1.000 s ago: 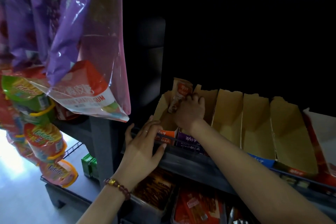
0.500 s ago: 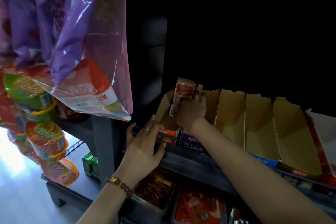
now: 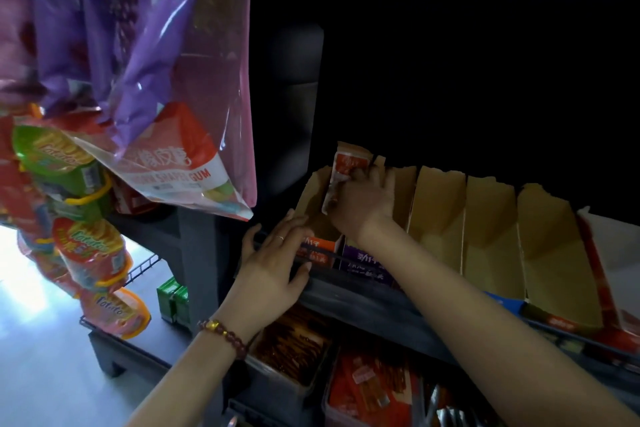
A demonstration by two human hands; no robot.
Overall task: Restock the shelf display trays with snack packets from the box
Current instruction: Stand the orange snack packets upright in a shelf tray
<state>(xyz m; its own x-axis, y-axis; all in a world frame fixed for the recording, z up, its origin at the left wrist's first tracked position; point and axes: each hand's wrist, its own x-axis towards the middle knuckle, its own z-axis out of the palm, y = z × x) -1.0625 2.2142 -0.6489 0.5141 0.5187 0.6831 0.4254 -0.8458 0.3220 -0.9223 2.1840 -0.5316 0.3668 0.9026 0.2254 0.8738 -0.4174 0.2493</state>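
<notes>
At the left end of the upper shelf, the right hand (image 3: 362, 204) closes around 1 upright snack packet (image 3: 341, 177), orange-red label facing out, and holds it over the first cardboard display tray (image 3: 313, 208). Lower end of the packet is down inside that tray, against its right wall; upper end stands clear above the torn cardboard rim.

Left hand (image 3: 273, 270) lies flat and spread on the shelf's front rail (image 3: 363, 291), fingers touching the orange front panel of the same tray. It holds nothing; looks like bracing.

Progress, judged from the row:
- Tray 1: only this 1 packet visible, not yet let go.
- Second tray, purple front (image 3: 363, 260): interior mostly hidden by the right wrist; cannot tell contents.
- 3 more brown trays (image 3: 491, 236) to the right show bare cardboard floors.
- Red-and-white tray (image 3: 609, 253) at far right: only a pale inner wall shows.

So restocking appears barely begun; nearly the whole row is left. Supply box not in view.

Lower shelf bins (image 3: 294, 350) already hold dark and red snack packs. Hanging chip bags (image 3: 86, 246) and a pink plastic bag (image 3: 194, 114) crowd the left.
</notes>
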